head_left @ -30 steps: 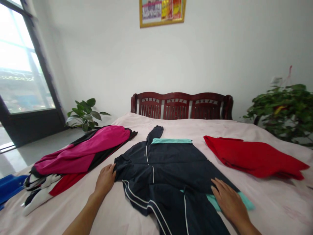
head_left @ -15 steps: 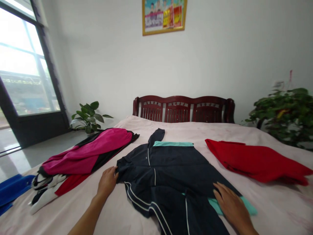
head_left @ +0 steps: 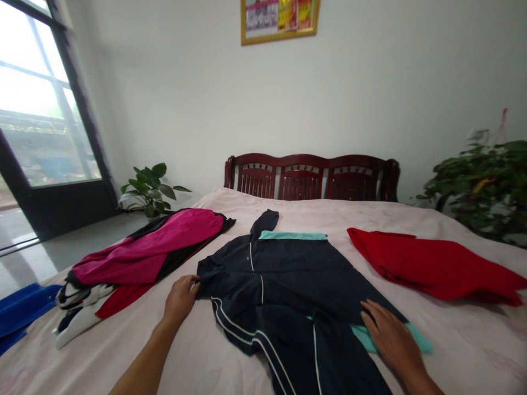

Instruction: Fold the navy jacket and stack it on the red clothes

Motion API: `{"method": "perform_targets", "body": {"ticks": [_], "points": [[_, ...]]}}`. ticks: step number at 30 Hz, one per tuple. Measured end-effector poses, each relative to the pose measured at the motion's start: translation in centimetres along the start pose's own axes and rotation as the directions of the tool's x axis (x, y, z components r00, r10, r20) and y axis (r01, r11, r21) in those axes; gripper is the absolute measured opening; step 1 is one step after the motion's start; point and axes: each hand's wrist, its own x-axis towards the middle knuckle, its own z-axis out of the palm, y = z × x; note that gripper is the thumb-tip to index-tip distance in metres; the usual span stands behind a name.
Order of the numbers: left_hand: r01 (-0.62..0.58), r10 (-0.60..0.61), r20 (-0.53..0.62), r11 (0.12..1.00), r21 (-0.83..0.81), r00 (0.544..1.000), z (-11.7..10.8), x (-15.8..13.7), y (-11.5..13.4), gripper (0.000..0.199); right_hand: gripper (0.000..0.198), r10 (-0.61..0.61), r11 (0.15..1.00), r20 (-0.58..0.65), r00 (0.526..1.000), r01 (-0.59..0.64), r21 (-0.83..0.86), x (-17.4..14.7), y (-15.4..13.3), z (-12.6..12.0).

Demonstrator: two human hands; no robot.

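Observation:
A dark navy jacket with white piping and stripes lies spread on the bed, one sleeve pointing away from me and another folded toward me. Turquoise fabric shows at its right edge, and a turquoise strip at its far edge. On the left, my left hand pinches the jacket's edge, its fingertips partly hidden. My right hand rests on the jacket's right side, fingers stretched out over the hem and the turquoise fabric.
A pile with a magenta and black garment lies to the left, beside blue cloth. Folded red cloth lies to the right on the pink bedsheet. Behind stand a wooden backrest and potted plants.
The view has tilted slightly downward, so the wall picture sits higher in it. Both hands stay at the same places on the jacket, which looks unchanged.

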Motion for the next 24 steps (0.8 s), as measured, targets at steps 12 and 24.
{"method": "perform_targets", "body": {"ticks": [12,24], "points": [[-0.347,0.347,-0.047,0.938,0.011,0.937,-1.0,-0.4,0.6,0.033,0.051,-0.024,1.0,-0.019,1.0,0.024,0.003,-0.5,-0.2,-0.1],[0.098,-0.093,0.102,0.994,-0.042,0.99,-0.9,0.0,2.2,0.032,0.044,-0.088,0.995,-0.031,0.996,0.089,0.035,-1.0,-1.7,-1.8]]}}
